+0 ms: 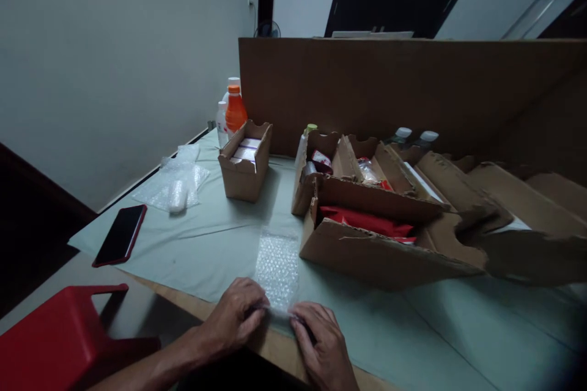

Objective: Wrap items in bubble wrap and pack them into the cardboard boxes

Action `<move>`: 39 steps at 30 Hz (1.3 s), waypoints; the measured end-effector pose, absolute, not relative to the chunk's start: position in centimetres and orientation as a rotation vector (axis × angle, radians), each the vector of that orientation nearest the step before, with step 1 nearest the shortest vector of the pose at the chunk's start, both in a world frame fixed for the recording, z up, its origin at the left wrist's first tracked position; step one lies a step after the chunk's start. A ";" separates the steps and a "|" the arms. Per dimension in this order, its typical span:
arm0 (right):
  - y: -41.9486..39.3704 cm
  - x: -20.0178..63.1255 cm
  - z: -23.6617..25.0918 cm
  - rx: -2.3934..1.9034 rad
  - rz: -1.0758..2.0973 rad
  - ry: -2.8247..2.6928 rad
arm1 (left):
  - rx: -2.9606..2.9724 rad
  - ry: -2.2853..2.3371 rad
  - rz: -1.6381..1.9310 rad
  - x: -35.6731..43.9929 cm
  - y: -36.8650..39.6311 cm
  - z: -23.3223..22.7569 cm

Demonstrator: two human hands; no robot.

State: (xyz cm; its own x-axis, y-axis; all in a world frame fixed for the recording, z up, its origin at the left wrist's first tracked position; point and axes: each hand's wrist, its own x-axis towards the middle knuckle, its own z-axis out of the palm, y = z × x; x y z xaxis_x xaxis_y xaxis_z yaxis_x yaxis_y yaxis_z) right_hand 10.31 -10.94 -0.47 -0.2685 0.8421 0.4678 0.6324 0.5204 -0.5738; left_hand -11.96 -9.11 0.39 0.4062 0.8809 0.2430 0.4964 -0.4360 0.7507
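Tabletop: clear, flat bubble wrap (pixel 277 267)

Both forearms reach in from the lower edge, hands close together, knuckles up. The left hand (pixel 236 314) lies palm down with fingers curled and tips pinched. The right hand (pixel 323 345) mirrors it, fingertips pointing toward the left.

Two hands (pixel 238 317) (pixel 323 342), one phone (pixel 120 234), three cardboard boxes (pixel 245 162).

Single head-worn view, forward and down over the table (pixel 215 244), rather dim.
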 end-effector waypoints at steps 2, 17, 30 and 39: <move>-10.1 10.3 -0.7 -1.245 0.329 -1.999 | 2.044 1.284 0.842 -11.8 -8.6 0.4; -9.7 8.4 0.2 -1.219 0.090 -2.202 | 2.446 1.242 0.890 -13.0 -8.7 0.5; -11.0 8.4 1.7 -1.270 0.144 -2.157 | 2.329 1.490 0.854 -12.4 -7.9 0.0; -9.6 7.9 1.5 -1.241 0.339 -2.116 | 2.261 1.312 0.852 -13.4 -9.0 0.6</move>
